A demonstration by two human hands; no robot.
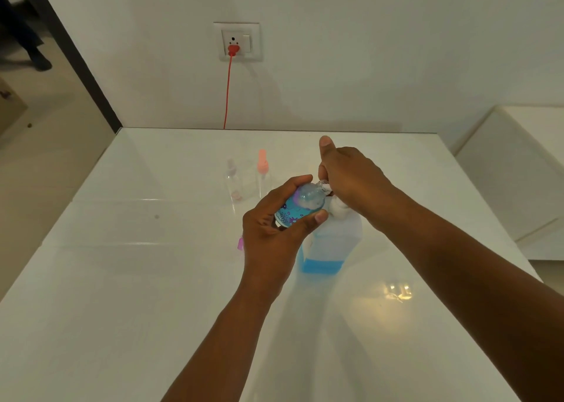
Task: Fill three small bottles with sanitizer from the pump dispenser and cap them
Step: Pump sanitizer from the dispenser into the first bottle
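Left hand (274,227) gripping tilted small bottle (297,207), right hand (351,178) pressing pump dispenser (331,239) mid-table (122,279).

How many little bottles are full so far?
None looks finished. The left hand holds the flowered bottle, partly blue, tilted at the pump dispenser under the right hand. Its pink cap seems to lie on the table. Two capped bottles behind look empty.

A glossy white rectangular table (128,279) carries the items. Standing on it: a translucent plastic pump dispenser (331,249) holding blue liquid, a clear small bottle (233,181) and a clear pink-capped bottle (263,172). A small pink cap (241,244) lies beside the dispenser.
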